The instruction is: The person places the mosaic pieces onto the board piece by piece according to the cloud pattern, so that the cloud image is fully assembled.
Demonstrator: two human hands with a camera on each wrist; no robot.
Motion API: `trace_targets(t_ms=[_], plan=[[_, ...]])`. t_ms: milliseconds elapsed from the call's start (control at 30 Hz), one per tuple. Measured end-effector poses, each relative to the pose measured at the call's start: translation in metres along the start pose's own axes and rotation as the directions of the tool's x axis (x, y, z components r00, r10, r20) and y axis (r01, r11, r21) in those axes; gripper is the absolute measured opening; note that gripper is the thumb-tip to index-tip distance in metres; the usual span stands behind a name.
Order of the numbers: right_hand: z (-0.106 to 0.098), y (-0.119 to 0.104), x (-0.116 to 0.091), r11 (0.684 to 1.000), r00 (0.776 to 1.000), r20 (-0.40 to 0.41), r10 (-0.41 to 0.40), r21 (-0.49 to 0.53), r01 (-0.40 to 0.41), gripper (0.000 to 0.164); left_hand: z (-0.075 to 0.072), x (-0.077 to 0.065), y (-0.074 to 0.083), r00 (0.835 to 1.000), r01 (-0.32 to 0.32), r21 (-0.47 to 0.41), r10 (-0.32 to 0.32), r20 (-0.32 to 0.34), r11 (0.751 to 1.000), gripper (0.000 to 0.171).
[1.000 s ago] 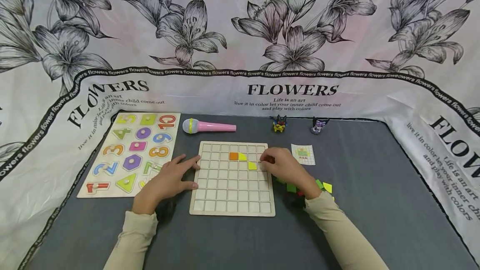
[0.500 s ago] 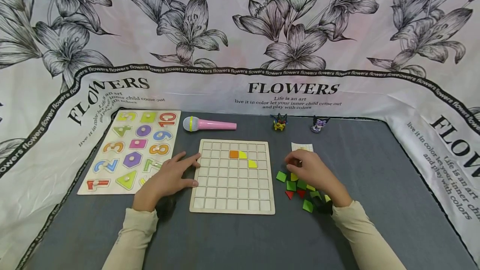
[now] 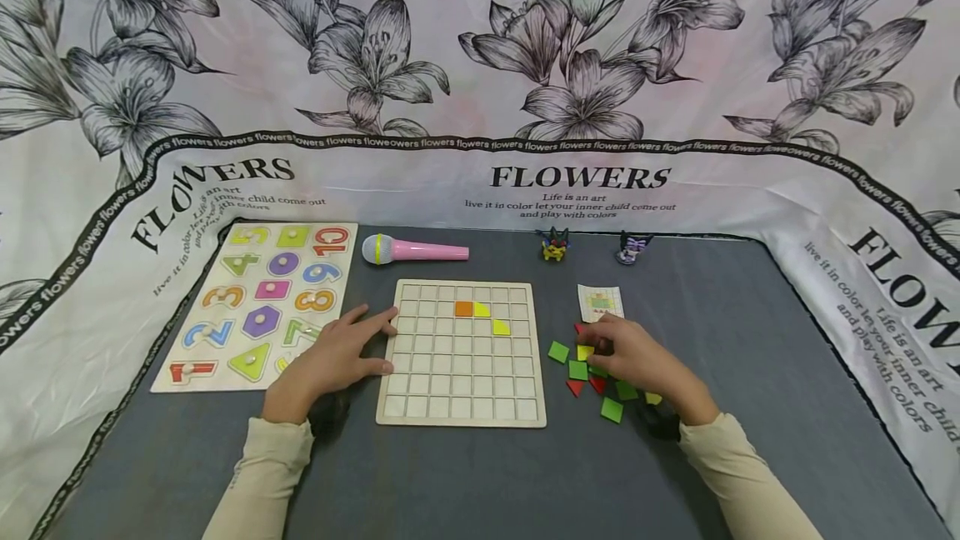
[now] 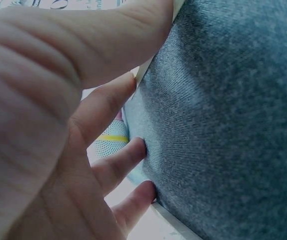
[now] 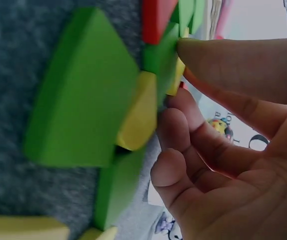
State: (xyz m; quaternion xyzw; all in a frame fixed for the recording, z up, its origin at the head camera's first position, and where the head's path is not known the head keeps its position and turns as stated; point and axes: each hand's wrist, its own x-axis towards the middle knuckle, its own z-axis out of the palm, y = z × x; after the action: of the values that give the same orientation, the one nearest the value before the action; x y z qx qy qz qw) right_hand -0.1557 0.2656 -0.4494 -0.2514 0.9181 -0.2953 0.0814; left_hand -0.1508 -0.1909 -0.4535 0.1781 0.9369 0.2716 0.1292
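Observation:
A wooden grid board [image 3: 461,365] lies mid-table with an orange square tile [image 3: 464,308], a cut-cornered yellow tile [image 3: 482,309] and a yellow square tile [image 3: 501,327] in its cells. My left hand [image 3: 330,361] has its fingers spread, with thumb and fingertips at the board's left edge. Right of the board, my right hand [image 3: 633,354] bends over a loose pile of tiles, green [image 3: 557,352], red [image 3: 574,388] and yellow. Its thumb and index fingertips are right at a yellow tile [image 3: 585,352]; I cannot tell whether they pinch it. The palm hides part of the pile.
A small pattern card [image 3: 600,300] lies just beyond the right hand. Two little figurines [image 3: 555,245] stand at the back, with a pink toy microphone [image 3: 427,251] left of them. A number-and-shape puzzle board [image 3: 247,290] lies partly under the left forearm.
The right hand has gone from the board's right edge to the tile pile and lowered its fingertips to a yellow tile, uncovering the card. The left hand holds its place.

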Motion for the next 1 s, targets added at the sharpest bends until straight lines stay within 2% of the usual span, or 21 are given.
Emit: trace_targets(t_ms=[333,633,867,1000], plan=[[0.003,-0.004,0.004,0.998,0.999,0.013,0.043,0.046,-0.044,0.016,0.000,0.001,-0.001,1.000,0.006,0.012,-0.006,0.005,1.000,0.079],[0.004,-0.004,0.006,0.999,0.998,-0.061,-0.028,0.028,0.030,0.013,-0.001,0.001,0.000,1.000,0.010,0.014,-0.010,0.010,1.000,0.078],[0.008,-0.017,0.018,0.993,0.989,-0.128,-0.081,0.076,0.091,0.019,0.000,0.000,-0.001,1.000,0.001,0.015,-0.001,0.006,1.000,0.077],[0.012,-0.025,0.028,0.988,0.990,-0.116,-0.076,0.125,0.091,0.024,0.001,0.001,-0.001,1.000,0.007,0.010,-0.007,0.009,1.000,0.078]])
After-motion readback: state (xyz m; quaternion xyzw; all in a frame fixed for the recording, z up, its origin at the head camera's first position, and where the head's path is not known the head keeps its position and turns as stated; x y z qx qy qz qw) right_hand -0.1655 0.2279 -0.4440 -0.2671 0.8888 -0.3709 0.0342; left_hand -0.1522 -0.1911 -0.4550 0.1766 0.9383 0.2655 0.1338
